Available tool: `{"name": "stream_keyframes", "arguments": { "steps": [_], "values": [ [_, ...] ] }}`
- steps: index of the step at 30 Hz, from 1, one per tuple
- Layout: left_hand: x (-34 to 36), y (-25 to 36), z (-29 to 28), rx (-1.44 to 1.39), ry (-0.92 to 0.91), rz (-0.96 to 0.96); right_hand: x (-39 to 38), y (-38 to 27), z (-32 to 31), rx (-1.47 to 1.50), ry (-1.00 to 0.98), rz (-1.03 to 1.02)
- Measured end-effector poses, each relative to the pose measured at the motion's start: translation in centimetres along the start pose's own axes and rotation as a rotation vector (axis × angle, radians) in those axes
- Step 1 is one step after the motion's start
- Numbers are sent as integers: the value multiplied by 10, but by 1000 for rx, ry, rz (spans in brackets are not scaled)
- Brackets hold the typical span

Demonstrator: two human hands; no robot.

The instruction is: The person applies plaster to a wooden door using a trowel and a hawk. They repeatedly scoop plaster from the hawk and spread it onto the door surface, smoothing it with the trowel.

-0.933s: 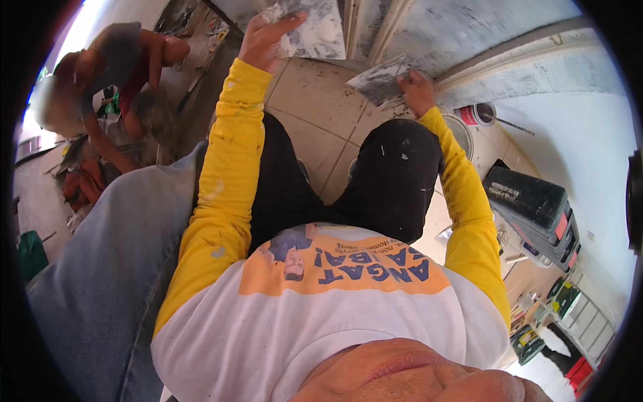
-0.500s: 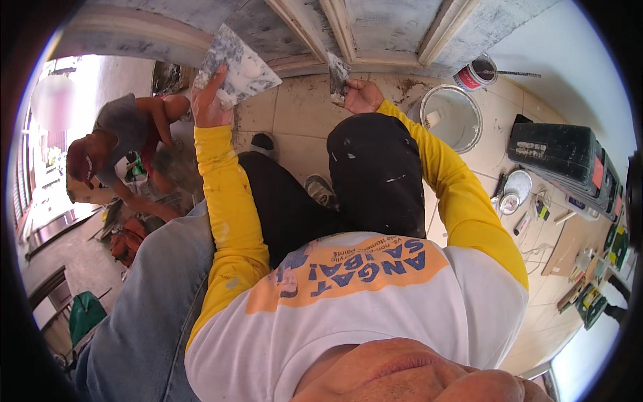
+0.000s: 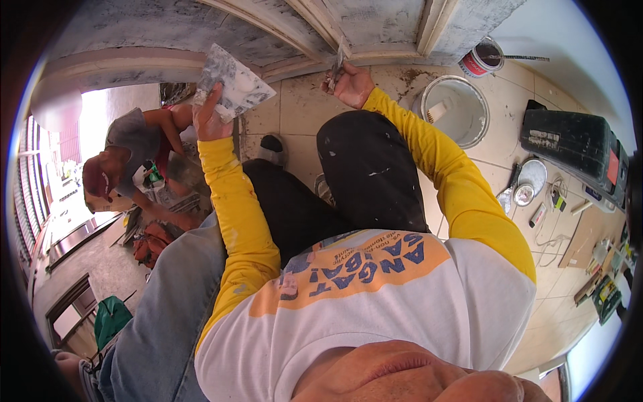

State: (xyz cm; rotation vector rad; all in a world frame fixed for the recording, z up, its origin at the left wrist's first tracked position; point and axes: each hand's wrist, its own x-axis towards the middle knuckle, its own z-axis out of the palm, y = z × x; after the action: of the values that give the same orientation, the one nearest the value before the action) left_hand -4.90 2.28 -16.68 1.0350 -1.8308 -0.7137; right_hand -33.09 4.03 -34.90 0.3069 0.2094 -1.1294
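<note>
My left hand (image 3: 211,122) grips a flat square metal plate (image 3: 242,86) smeared with white and grey putty, its corner pointing up toward the panelling. In my right hand (image 3: 355,87) is a putty knife (image 3: 337,65), seen nearly edge-on, with its blade tip up close to the lower rail of the panelling (image 3: 385,25). Whether the blade touches the rail I cannot tell. Grey putty patches mark the panels between pale raised mouldings. My fingers hide the knife's handle.
Right of my knee stands a white bucket (image 3: 483,120) with a brush inside. Beyond it are a paint can (image 3: 474,64) with a stick across it and a black toolbox (image 3: 562,142). A co-worker (image 3: 134,137) crouches at left. Tools and cords lie on the tiles at right.
My right hand has turned the putty knife from face-on to nearly edge-on and raised it slightly toward the panelling. The plate stays in my left hand. The whole view has shifted a little.
</note>
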Motion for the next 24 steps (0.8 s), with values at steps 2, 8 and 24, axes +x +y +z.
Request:
{"name": "stream_keyframes", "arguments": {
  "steps": [2,8,24],
  "values": [
    [-2,0,-3,399,-95,236,7,2,1,-26,46,2],
    [1,-11,3,-420,75,-198,42,-4,-30,-163,16,-3],
    [5,-5,16,-921,221,-379,41,-41,-60,-1118,572,275]
  ]
}}
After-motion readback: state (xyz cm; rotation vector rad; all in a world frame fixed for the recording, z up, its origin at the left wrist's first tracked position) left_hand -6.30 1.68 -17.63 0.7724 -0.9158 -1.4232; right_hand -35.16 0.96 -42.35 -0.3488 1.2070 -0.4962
